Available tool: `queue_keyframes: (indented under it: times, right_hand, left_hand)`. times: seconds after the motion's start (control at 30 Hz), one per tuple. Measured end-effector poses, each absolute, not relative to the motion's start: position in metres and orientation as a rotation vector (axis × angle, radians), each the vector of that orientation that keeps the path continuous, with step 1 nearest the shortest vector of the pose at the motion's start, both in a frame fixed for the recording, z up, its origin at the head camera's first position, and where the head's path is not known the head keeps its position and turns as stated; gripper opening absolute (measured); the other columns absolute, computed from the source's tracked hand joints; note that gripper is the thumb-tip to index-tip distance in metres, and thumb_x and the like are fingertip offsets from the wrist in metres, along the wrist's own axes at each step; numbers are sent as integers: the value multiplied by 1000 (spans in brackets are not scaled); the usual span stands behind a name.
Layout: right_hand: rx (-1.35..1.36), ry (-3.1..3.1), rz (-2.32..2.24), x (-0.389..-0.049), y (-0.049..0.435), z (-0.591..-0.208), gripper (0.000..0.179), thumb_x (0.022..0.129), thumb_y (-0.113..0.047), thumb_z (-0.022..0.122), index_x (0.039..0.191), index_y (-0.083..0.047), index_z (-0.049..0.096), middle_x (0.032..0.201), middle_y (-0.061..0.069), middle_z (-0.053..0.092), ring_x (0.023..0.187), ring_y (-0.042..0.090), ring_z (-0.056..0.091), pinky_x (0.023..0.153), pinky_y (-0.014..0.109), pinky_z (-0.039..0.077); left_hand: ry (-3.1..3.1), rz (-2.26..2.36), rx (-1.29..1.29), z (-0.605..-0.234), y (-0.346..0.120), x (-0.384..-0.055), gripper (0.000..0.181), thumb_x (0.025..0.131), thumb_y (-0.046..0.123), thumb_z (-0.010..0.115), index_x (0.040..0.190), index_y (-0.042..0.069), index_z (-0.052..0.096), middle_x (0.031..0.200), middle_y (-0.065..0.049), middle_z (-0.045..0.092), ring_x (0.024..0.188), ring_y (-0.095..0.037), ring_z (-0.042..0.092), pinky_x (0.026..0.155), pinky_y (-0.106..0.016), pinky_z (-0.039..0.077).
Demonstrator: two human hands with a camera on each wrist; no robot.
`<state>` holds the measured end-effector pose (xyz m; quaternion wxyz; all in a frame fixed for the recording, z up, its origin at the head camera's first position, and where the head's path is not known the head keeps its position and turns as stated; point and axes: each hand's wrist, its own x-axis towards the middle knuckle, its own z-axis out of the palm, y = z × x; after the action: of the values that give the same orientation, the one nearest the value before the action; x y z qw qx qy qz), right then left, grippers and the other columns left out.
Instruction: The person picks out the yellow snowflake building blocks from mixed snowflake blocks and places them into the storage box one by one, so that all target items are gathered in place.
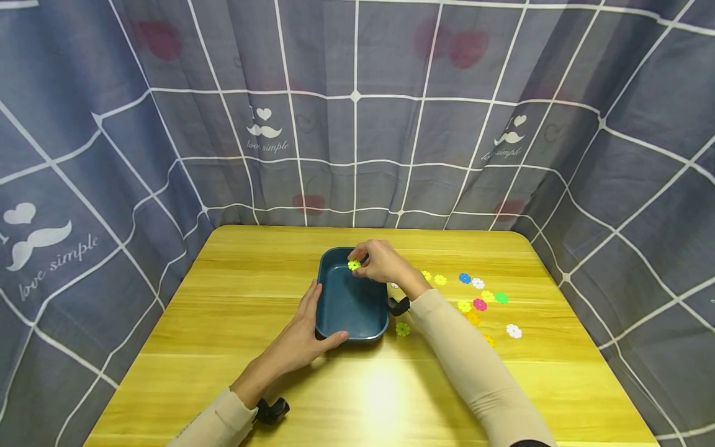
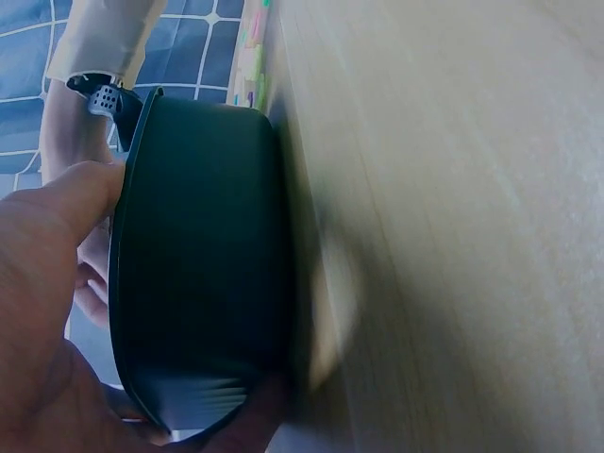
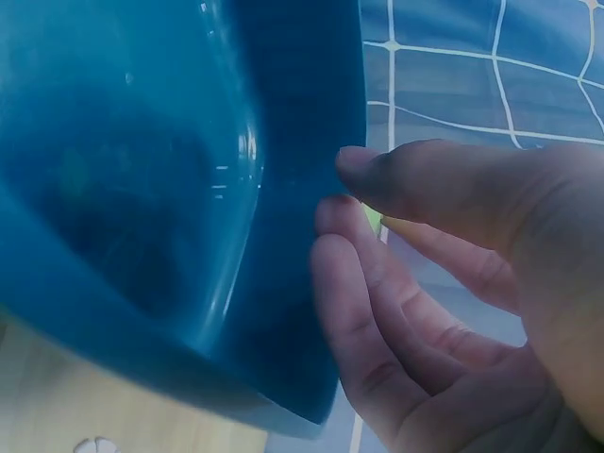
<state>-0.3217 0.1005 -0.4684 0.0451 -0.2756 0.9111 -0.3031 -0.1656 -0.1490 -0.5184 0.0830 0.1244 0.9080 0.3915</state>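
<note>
A deep blue rectangular dish [image 1: 353,304] stands on the wooden table with its mouth upward. My left hand [image 1: 301,335] holds it at the near left corner, the thumb along the front rim and the fingers along the left wall. In the left wrist view that hand [image 2: 42,311] spans the dish's dark side [image 2: 203,255]. Over the far part of the dish, my right hand [image 1: 380,261] pinches a yellow-green flower-shaped disc [image 1: 354,265] between thumb and fingers. The right wrist view shows only a sliver of the disc [image 3: 374,220] behind the fingertips.
Flower-shaped discs in several colours lie right of the dish, among them a blue disc [image 1: 465,278], a green disc [image 1: 501,298] and a white disc [image 1: 514,331]. A green disc [image 1: 403,329] lies close to the dish's right side. Behind the table hangs a grey checked curtain [image 1: 324,136].
</note>
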Motion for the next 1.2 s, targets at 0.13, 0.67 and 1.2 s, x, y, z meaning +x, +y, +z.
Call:
queue_keyframes:
  times: [0.13, 0.67, 1.2]
  right_hand:
    - [-843, 2777, -917, -323, 97, -471, 33, 100, -13, 95, 132, -7, 87, 126, 13, 87, 100, 22, 89, 88, 34, 73]
    - [-877, 2792, -885, -329, 80, -474, 33, 99, -11, 94, 132, -6, 87, 125, 14, 88, 101, 23, 89, 93, 37, 72]
    - [-834, 2799, -856, -334, 66, -480, 31, 98, -13, 96, 128, -8, 88, 125, 12, 89, 117, 30, 83, 108, 47, 68]
  left_hand:
    - [2703, 1172, 364, -518, -149, -165, 129, 104, 61, 84, 189, 10, 1, 199, -15, -4, 178, -52, 31, 136, -73, 41]
    - [2702, 1180, 376, -518, -150, -165, 127, 106, 56, 84, 189, 9, 1, 198, -17, -3, 178, -51, 30, 137, -72, 40]
    - [2696, 1189, 374, -519, -150, -166, 127, 106, 56, 84, 189, 9, 0, 198, -17, -3, 177, -52, 31, 136, -73, 41]
